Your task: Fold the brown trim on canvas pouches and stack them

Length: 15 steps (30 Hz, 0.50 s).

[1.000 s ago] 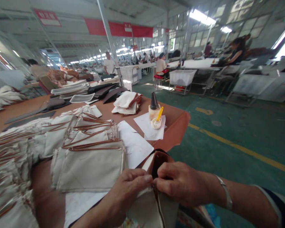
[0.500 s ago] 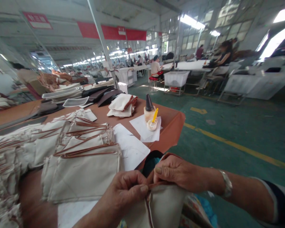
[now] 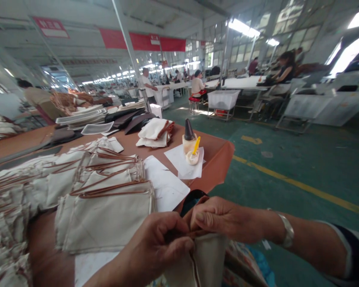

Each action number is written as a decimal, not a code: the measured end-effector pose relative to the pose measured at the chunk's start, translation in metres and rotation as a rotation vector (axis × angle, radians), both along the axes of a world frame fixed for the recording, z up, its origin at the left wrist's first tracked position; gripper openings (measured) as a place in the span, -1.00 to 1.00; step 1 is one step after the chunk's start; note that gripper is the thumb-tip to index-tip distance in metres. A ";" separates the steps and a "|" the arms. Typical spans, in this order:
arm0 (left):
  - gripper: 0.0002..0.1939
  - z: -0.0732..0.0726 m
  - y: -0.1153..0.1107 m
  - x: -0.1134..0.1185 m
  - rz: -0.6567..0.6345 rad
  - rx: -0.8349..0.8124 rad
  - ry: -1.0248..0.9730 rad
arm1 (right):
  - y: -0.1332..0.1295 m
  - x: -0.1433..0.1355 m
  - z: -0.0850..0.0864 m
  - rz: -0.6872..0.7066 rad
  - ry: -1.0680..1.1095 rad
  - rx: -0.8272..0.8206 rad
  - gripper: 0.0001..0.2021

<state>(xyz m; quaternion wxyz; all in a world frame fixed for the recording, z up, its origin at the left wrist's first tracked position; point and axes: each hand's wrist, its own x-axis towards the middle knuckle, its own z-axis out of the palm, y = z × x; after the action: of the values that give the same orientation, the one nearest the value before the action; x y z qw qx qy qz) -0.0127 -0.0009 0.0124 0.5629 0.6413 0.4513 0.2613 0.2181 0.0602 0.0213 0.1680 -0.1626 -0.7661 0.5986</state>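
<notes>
Both hands pinch the brown-edged top of a beige fabric piece [image 3: 211,259], low in the picture over my lap. My left hand [image 3: 163,241] is closed on the edge, its thumb pressed beside a brown-trimmed seam that runs down the piece. Close by on the right, my right hand [image 3: 218,217] grips the brown trim with its thumb on top. Part of the edge is hidden under the fingers. Left of my hands, stacked beige pieces with brown trim [image 3: 107,219] lie on the brown-covered table [image 3: 48,239].
A pot with a dark cone [image 3: 189,129] and a small tub with a yellow-handled tool [image 3: 193,158] stand on white paper [image 3: 179,159] near the table corner. Folded white pieces [image 3: 152,135] lie behind. Farther off are a wheeled white bin [image 3: 223,99] and several seated people.
My left hand has shifted slightly right along the edge, and the fabric has turned a little beneath my fingers. Both hands keep their grip. A person in white now shows behind the pole.
</notes>
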 end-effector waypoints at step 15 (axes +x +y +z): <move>-0.82 0.008 0.007 0.000 0.122 -0.428 -0.240 | 0.002 -0.010 0.001 0.082 0.088 0.019 -0.64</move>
<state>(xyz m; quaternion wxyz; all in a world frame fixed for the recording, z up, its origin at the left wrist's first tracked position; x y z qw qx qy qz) -0.0125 0.0058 0.0202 0.7184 0.4435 0.4641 0.2678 0.2082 0.0623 0.0222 0.1782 -0.1031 -0.7696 0.6044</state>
